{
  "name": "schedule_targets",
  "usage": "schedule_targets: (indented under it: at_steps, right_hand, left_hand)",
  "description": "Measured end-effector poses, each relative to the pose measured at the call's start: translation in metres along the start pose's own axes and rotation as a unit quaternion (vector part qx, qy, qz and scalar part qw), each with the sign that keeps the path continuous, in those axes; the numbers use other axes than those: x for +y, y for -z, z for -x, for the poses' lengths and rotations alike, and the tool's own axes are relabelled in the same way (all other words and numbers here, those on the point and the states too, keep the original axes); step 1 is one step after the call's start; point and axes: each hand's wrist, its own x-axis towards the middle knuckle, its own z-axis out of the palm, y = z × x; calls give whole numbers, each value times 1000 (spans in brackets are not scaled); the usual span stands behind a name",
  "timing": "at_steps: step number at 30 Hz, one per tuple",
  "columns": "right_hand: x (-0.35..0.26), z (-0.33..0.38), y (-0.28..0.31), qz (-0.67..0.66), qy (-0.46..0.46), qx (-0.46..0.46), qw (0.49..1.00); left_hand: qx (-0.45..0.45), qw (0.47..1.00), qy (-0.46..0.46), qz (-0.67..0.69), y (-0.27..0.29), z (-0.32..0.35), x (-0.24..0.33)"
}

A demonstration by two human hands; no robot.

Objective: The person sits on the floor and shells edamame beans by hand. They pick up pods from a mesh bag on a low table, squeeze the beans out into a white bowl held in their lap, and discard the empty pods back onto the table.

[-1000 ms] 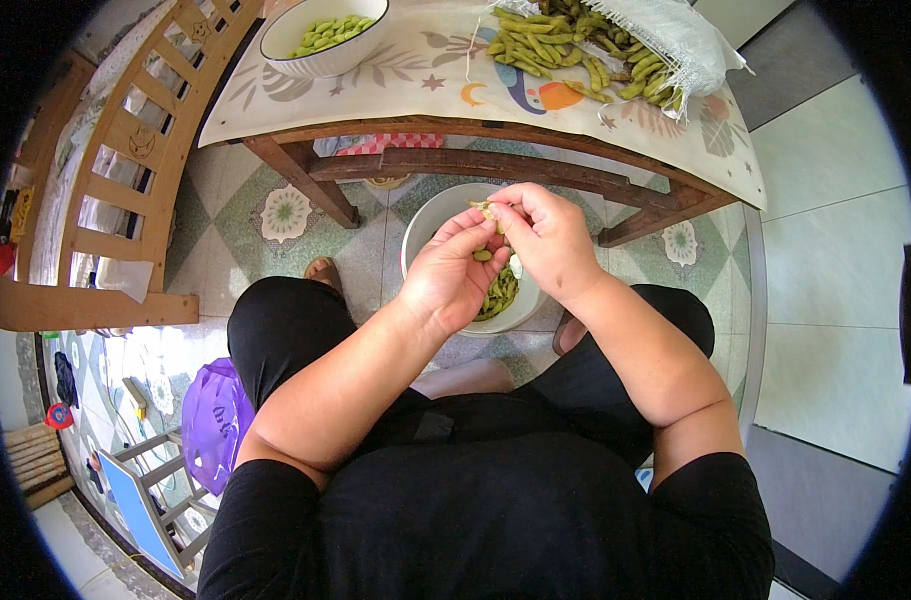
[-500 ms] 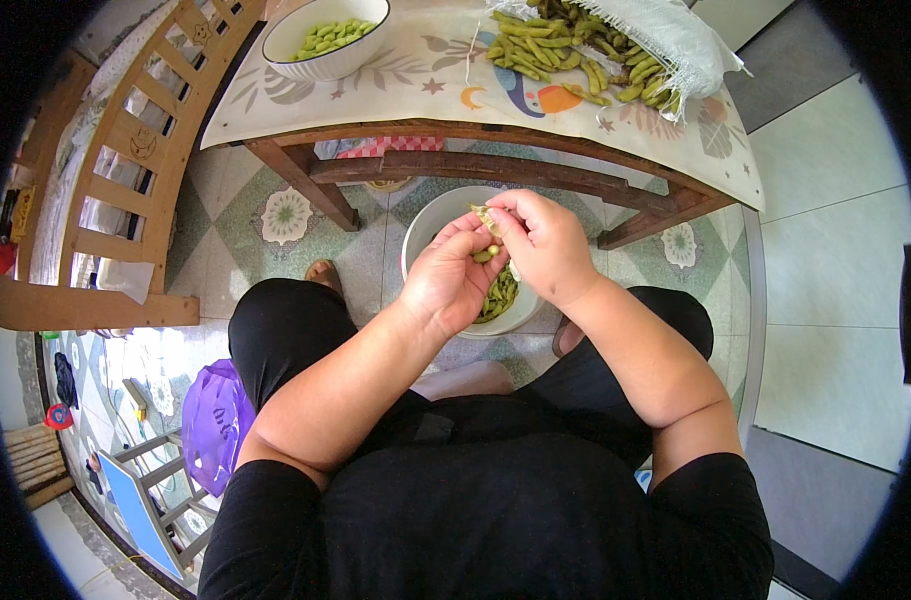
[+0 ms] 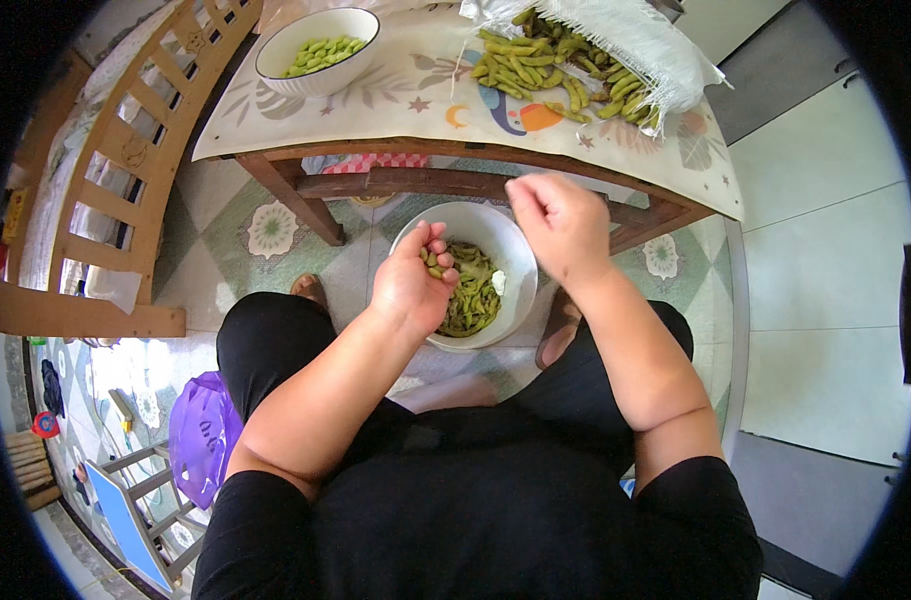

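My left hand (image 3: 408, 285) is curled palm-up over the left side of a white bucket (image 3: 522, 265), with a few green soybeans (image 3: 433, 263) cupped in its fingers. To the right of the bucket's far rim, my right hand (image 3: 564, 225) is raised and closed, apart from the left; whatever its fingers hold is hidden. Green pods and hulls (image 3: 474, 300) fill the bottom of the bucket, and a small white scrap (image 3: 499, 282) lies against the inside wall. The bucket stands on the floor between my legs.
A table (image 3: 376, 125) with a patterned cover stands ahead. It bears a white bowl (image 3: 321, 84) of shelled soybeans (image 3: 326, 55), a heap of soybean pods (image 3: 536, 65) and a white woven sack (image 3: 656, 55). Left are a wooden bed rail (image 3: 101, 250) and a purple bag (image 3: 204, 440).
My hands have separated: the left drew back left and slightly down, while the right moved right and closed, away from the pod both were pinching. More of the bucket shows. The view shifted slightly.
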Motion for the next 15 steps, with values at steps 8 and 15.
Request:
schedule_targets:
  at_steps: [8, 15]
  right_hand:
    - [58, -50, 28, 206, 15, 57, 977]
    - [70, -62, 18, 238, -21, 33, 971]
  left_hand:
    - [-3, 998, 55, -41, -5, 2, -10]
    - [-33, 995, 70, -64, 0, 1, -8]
